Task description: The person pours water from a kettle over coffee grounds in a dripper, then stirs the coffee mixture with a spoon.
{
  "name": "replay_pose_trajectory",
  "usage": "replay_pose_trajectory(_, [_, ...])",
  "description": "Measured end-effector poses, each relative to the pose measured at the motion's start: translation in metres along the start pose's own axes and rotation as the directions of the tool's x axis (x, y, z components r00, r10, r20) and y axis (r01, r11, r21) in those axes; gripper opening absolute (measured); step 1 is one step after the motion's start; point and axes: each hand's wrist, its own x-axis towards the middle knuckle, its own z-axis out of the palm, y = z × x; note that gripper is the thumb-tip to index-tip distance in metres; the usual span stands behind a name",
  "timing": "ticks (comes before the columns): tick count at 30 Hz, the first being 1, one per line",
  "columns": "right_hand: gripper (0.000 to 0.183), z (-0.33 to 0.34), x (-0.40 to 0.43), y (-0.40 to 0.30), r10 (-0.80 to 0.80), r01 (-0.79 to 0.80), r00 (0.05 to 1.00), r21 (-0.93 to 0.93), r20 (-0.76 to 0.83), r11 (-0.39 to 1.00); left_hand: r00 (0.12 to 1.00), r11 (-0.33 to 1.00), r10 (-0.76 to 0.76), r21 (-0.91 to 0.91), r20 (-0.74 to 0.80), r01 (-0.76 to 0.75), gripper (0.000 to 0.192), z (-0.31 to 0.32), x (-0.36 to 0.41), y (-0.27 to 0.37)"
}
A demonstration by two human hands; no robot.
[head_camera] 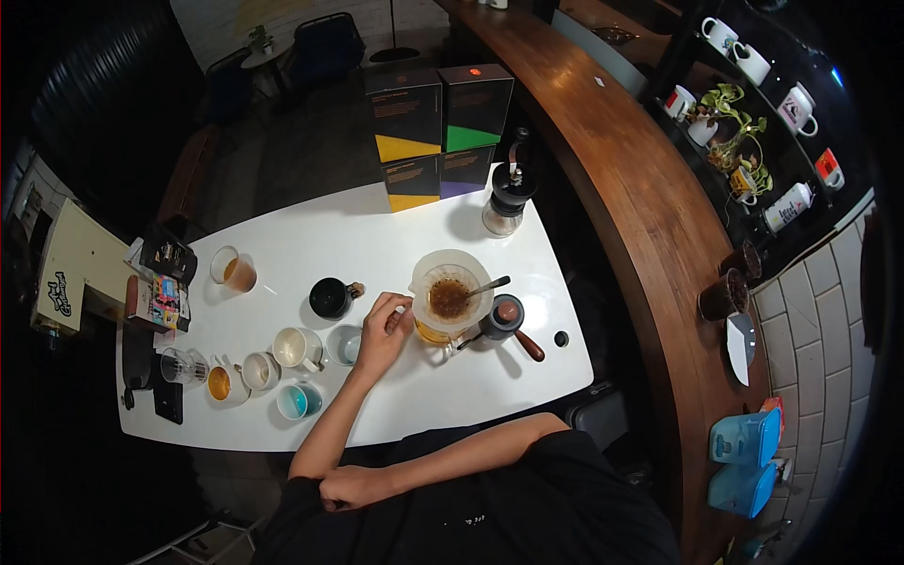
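My left hand (387,330) is at the left side of a translucent coffee dripper (422,272), its fingertips at the rim; whether they grip a handle I cannot tell. Wet coffee grounds (449,299) fill the paper filter, and a spoon (489,285) leans in them. Beneath the dripper stands a glass server (432,335) with amber liquid. My right hand (357,487) is curled at my left elbow, with nothing visible in it. Right of the dripper sits a grey pot (503,326) with a wooden handle (530,346). A black cup (330,298) and a pale cup (345,345) are beside my left hand.
Several cups, including a cream mug (296,349) and a turquoise-lined cup (299,401), stand left on the white table (381,417). A glass (234,270) holds brown liquid. Behind are a hand grinder (510,194) and stacked black boxes (406,113). A wooden counter (621,176) curves along the right.
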Motion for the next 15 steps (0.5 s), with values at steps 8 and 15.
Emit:
replay_pose_trajectory(8, [0.015,0.021,0.007,0.022,0.060,-0.067,0.997,0.240,0.038,0.968,1.000,1.000,-0.004,-0.028,-0.012,0.004,0.014,0.004,0.000,0.001])
replay_pose_trajectory(15, [0.024,-0.004,-0.012,-0.004,0.059,-0.051,0.973,0.040,-0.225,0.998,1.000,1.000,-0.007,-0.010,-0.002,0.007,0.013,-0.002,-0.002,0.001])
